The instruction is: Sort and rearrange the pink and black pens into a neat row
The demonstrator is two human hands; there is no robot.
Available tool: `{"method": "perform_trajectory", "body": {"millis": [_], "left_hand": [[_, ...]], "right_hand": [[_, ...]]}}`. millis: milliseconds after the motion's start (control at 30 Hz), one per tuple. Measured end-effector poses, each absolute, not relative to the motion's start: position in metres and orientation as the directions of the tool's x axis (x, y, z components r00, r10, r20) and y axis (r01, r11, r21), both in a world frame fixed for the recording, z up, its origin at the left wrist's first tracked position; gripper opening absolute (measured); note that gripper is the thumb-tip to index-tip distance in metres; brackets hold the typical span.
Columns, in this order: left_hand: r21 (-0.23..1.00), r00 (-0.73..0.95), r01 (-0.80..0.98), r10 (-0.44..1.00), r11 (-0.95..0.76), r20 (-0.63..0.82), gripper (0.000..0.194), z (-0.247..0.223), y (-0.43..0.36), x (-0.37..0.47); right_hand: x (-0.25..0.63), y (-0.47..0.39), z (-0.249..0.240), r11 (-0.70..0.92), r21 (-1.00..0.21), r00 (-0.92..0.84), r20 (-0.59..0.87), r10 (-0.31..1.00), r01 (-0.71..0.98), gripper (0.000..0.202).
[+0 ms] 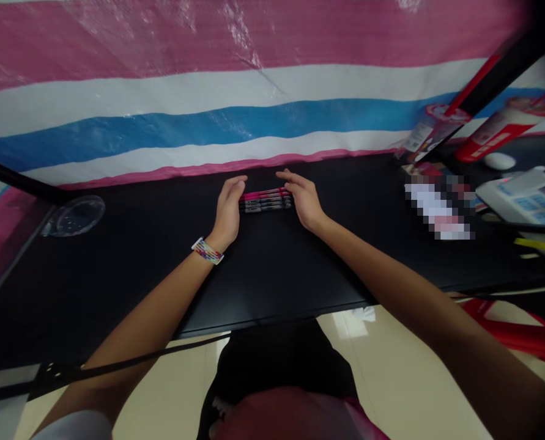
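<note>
Several pens (pixel 266 201) lie side by side on the black table (pixel 272 263), pointing left to right; the rearmost has pink on it, the others look clear and dark. At their left ends stands my left hand (pixel 229 211), fingers stretched forward and a colourful woven bracelet (pixel 208 251) on the wrist. My right hand (pixel 305 198) is at the right ends, its fingers extended too. Both palms face inward, with the row of pens between them. Whether each palm presses on the pen ends is hard to make out.
A clear plastic lid (pixel 77 215) rests at the left. To the right are a drink cup (pixel 435 131) with a red straw, a red cup (pixel 501 129), a white mouse (pixel 500 161) and a whitish device (pixel 524 195). A striped sheet (pixel 254 122) hangs behind the table.
</note>
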State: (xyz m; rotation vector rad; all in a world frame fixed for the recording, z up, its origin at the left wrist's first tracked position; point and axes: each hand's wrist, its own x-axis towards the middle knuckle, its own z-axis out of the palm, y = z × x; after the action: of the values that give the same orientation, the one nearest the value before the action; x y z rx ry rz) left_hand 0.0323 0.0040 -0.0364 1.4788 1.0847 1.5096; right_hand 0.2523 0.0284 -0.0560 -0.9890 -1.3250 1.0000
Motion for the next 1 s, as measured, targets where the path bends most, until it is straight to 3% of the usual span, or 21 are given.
{"method": "perform_trajectory", "body": {"millis": [133,233,300,433,633,1000], "left_hand": [[0.942,-0.067,0.046,0.94,-0.333,0.335,0.037,-0.035,0.004,0.033],[0.95,-0.105,0.073,0.945,-0.302,0.309,0.034,-0.035,0.008,0.028],[0.939,-0.142,0.126,0.931,-0.321,0.337,0.034,-0.034,0.012,0.021],[0.898,-0.16,0.243,0.897,-0.368,0.411,0.034,-0.033,0.02,0.008],[0.859,-0.112,0.347,0.892,-0.377,0.437,0.025,-0.034,0.021,0.002],[0.821,-0.049,0.383,0.878,-0.423,0.475,0.023,-0.034,0.018,0.004]], "right_hand": [[0.254,0.024,-0.05,0.28,-0.96,-0.012,0.28,0.96,0.024,0.043],[0.258,0.019,-0.042,0.337,-0.925,-0.024,0.338,0.941,0.175,0.046],[0.262,0.013,-0.036,0.43,-0.846,-0.056,0.436,0.898,0.316,0.044],[0.263,0.0,-0.024,0.629,-0.612,-0.25,0.591,0.767,0.479,0.019],[0.254,-0.014,-0.019,0.787,-0.439,-0.51,0.601,0.615,0.432,0.018],[0.255,-0.014,-0.019,0.823,-0.398,-0.557,0.606,0.568,0.405,0.029]]}}
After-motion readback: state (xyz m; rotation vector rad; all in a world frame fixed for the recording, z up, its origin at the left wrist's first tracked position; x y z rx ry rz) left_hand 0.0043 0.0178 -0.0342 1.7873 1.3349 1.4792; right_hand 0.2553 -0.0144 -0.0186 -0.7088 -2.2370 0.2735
